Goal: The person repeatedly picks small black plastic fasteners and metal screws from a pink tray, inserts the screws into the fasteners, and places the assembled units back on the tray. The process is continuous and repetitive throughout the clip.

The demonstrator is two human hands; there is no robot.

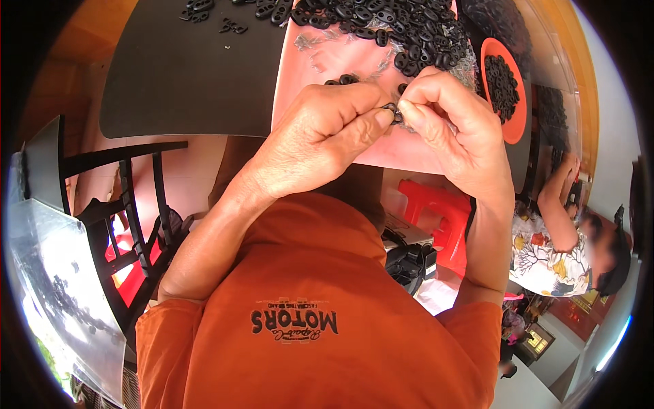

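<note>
Over the pink board [289, 95] my two hands meet at a small black plastic piece [393, 112]. My left hand [323, 133] pinches it between thumb and forefinger. From the other side, the thumb and bent fingers of my right hand [456, 126] close on the same piece. Fingertips hide most of it, so its full shape cannot be made out. Just beyond my hands lie a few more black pieces [343, 80]. A large heap of black oval pieces with holes [426, 41] spreads across the far part of the board.
An orange-red bowl [519, 123] of small black parts stands at the right. The dark tabletop [184, 82] carries loose black pieces [197, 8] at its far edge. A black chair [122, 184] is at left, a red stool [443, 225] below the table. Another person [555, 252] sits at right.
</note>
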